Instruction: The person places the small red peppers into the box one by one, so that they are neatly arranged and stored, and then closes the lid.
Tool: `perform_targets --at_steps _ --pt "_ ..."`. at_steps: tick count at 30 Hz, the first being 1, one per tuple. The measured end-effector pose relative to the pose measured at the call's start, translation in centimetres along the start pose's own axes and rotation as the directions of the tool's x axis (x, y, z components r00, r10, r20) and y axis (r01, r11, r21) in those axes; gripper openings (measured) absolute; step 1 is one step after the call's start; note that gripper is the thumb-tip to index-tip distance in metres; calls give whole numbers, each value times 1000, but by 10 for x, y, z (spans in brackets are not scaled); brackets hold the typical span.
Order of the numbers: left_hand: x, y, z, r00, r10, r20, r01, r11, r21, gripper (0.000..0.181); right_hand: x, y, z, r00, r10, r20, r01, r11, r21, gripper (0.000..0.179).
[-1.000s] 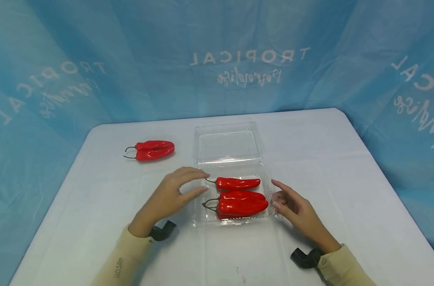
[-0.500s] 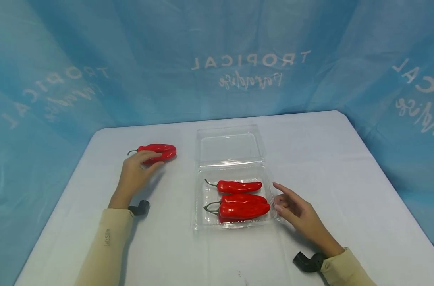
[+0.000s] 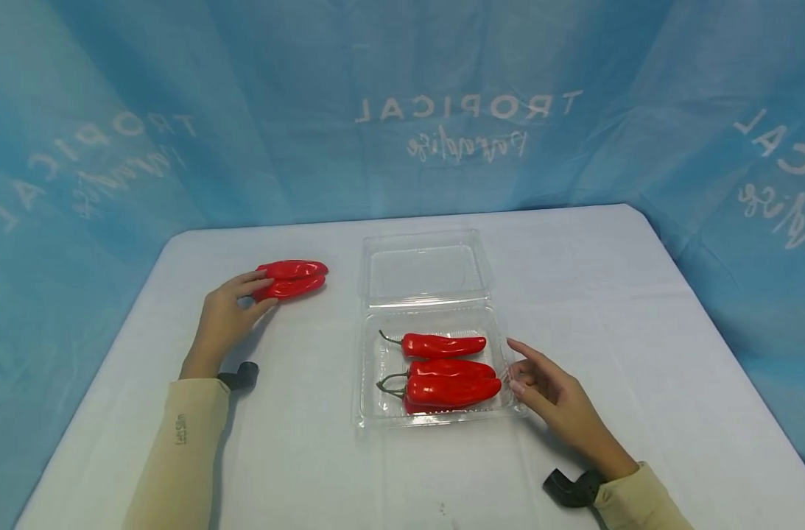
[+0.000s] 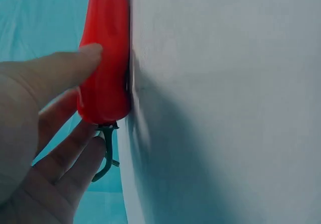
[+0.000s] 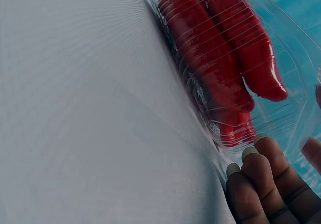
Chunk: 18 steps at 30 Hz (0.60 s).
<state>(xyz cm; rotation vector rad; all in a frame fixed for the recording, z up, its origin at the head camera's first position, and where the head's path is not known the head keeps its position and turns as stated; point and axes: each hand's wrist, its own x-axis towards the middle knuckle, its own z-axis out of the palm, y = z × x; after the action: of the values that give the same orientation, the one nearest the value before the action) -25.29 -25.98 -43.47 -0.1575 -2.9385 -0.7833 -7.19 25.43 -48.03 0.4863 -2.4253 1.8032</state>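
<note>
Two red peppers lie side by side at the left: a far pepper (image 3: 294, 269) and a near pepper (image 3: 299, 287). My left hand (image 3: 226, 313) grips the near pepper at its stem end; the head view hides its stem. In the left wrist view, the thumb presses this pepper (image 4: 104, 58), with fingers behind it. A clear plastic clamshell box (image 3: 369, 401) lies unfolded, holding several red peppers (image 3: 451, 390). My right hand (image 3: 551, 386) rests at the box's right edge, index finger extended, its other fingertips (image 5: 251, 153) right at the side wall.
The box's lid (image 3: 429, 269) lies flat behind its base. A white cloth covers the table (image 3: 641, 331), and a blue printed curtain (image 3: 442, 59) hangs round its back and sides. Each wrist wears a black mount (image 3: 572, 488).
My left hand has moved from beside the box, left and back to the loose peppers, then a little further left onto the near one's stem end. The right hand has stayed at the box.
</note>
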Motion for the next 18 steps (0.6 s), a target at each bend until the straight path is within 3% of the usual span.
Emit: perform_targets --at_steps 18 --pt "-17 10 2 996 -44 71 46 999 -29 64 -1 3 0 1000 -3 1 3 1000 3 61"
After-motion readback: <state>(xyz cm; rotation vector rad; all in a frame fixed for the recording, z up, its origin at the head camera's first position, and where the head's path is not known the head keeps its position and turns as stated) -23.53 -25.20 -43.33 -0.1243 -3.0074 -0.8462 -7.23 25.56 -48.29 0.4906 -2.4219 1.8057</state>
